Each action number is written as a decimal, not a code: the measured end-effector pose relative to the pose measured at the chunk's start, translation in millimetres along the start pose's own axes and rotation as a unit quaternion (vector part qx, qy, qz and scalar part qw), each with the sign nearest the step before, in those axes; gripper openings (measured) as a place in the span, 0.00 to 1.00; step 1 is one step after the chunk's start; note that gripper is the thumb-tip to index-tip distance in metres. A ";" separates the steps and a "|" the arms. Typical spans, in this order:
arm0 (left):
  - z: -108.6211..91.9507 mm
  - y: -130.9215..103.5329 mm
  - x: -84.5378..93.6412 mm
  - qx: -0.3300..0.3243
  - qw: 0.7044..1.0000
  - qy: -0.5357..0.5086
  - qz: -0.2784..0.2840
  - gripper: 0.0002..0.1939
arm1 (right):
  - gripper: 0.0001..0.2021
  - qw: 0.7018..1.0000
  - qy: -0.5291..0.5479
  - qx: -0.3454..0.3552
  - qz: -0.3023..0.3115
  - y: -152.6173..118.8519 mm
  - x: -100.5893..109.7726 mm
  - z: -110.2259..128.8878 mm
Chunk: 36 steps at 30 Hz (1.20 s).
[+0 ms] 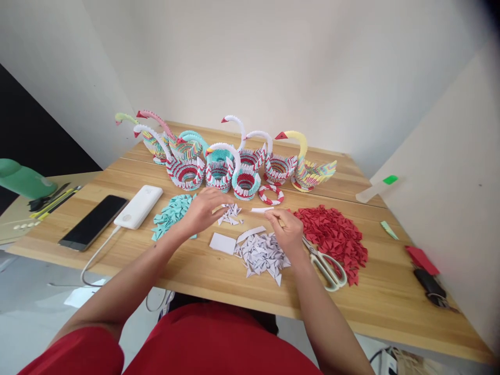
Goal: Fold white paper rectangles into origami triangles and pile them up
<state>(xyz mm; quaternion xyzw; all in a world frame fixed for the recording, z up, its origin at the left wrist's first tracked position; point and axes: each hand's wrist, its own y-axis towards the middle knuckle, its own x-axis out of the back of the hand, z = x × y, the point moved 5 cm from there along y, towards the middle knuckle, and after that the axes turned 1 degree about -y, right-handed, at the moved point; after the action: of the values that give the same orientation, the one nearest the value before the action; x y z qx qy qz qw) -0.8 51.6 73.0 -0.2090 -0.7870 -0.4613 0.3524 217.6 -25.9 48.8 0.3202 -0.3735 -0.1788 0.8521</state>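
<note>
A: Hands?
B: Right hand (289, 229) pinches white paper strip (258, 210), 12 o'clock from large white pile (262, 255). Left hand (203, 209) beside small white pile (231, 214), 11 o'clock; grip cannot be told.
A: Markings?
B: Power bank (139, 207): too small to read.

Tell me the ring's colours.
The ring is red and white, best seen in the head view.

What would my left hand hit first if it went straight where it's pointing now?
Likely the small white paper pile beside your left hand; height is hard to judge, so it might pass above, toward the white strip at your right hand.
</note>
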 end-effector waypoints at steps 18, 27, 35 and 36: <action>28.4 -4.5 -27.4 0.117 0.993 -0.029 0.016 0.13 | 0.07 0.998 0.050 -0.028 0.024 -0.1 -6.9 -1.9; 26.9 -24.2 -30.0 0.080 0.977 0.098 0.169 0.07 | 0.06 0.997 0.051 -0.044 0.034 -0.7 -8.5 -4.3; 26.3 -36.4 -43.3 0.041 0.957 0.182 0.221 0.12 | 0.06 0.997 0.048 -0.041 0.033 -1.1 -9.2 -4.2; 27.1 -36.7 -44.6 0.041 0.956 0.186 0.223 0.14 | 0.06 0.997 0.049 -0.041 0.032 -1.1 -9.1 -4.4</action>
<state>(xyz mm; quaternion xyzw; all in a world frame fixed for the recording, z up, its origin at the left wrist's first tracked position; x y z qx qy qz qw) -5.0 57.2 9.6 -0.2755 -0.6589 -0.3693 0.5946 214.8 -19.9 41.0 0.2815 -0.3342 -0.1507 0.8868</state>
